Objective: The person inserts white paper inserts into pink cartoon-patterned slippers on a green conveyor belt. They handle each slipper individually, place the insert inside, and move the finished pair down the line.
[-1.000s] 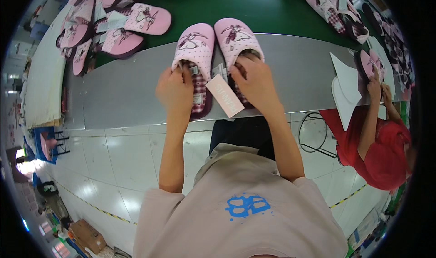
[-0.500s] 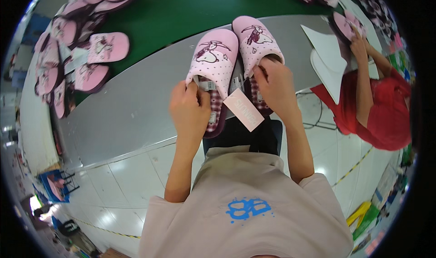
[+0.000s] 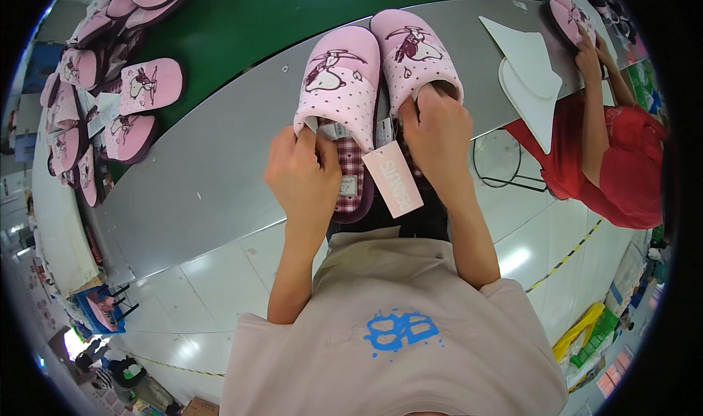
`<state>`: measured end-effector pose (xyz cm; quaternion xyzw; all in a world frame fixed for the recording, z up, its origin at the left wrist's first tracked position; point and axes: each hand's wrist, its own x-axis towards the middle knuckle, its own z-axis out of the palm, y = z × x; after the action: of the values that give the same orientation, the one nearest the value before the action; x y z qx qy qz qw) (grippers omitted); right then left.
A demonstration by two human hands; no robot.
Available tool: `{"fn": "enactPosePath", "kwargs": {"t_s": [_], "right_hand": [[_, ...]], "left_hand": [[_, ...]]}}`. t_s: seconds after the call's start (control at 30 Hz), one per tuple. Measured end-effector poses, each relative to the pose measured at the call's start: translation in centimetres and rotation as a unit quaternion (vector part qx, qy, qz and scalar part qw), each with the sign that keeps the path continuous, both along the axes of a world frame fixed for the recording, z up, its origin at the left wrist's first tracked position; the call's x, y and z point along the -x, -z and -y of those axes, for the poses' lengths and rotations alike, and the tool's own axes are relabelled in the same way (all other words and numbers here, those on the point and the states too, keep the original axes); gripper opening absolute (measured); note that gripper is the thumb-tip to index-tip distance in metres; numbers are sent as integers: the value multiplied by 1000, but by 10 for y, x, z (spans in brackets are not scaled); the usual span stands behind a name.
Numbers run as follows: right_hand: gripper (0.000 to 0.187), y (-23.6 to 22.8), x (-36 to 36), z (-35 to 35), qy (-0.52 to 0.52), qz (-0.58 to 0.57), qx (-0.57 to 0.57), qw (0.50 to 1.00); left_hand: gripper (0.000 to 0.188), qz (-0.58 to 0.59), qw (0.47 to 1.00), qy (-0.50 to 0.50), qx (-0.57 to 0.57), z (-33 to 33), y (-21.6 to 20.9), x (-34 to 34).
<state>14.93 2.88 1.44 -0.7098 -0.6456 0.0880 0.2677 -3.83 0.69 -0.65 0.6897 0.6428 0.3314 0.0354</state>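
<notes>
Both grips point(image 3: 304, 171) point(image 3: 438, 134) on slippers point(image 3: 338, 83) — tag point(image 3: 393, 179) between

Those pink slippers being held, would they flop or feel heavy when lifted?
Probably light: each hand lifts a slipper by its opening alone. The fabric upper looks soft, so likely floppy but not fragile. The pink tag hanging between them would likely swing.

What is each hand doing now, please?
Left hand: closed, gripping the left pink slipper.
Right hand: closed, gripping the right pink slipper.
</notes>
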Motion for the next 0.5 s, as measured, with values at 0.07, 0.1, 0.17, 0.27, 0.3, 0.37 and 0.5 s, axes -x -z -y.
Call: {"fn": "enactPosePath", "kwargs": {"t_s": [0.07, 0.1, 0.17, 0.27, 0.3, 0.37, 0.5], "right_hand": [[19, -1, -3, 1, -22, -10, 2, 1000], [18, -2, -5, 1, -33, -14, 2, 999], [18, -1, -8, 5, -46, -48, -19, 998], [18, -2, -10, 6, -53, -74, -29, 995], [18, -3, -9, 6, -54, -78, -28, 995], [18, 0, -7, 4, -30, -47, -18, 998], [20, -2, -1, 2, -3, -19, 0, 1000]], "left_hand": [[8, 22, 1000, 10, 2, 1, 3, 2], [8, 33, 999, 15, 1, 1, 4, 2], [8, 35, 999, 13, 4, 1, 3, 1], [9, 30, 999, -3, 28, -2, 1, 1], [10, 27, 999, -10, 40, -3, 1, 0], [12, 13, 1000, -18, 9, -8, 1, -1], [15, -7, 999, -17, -49, -14, 5, -1]]}}
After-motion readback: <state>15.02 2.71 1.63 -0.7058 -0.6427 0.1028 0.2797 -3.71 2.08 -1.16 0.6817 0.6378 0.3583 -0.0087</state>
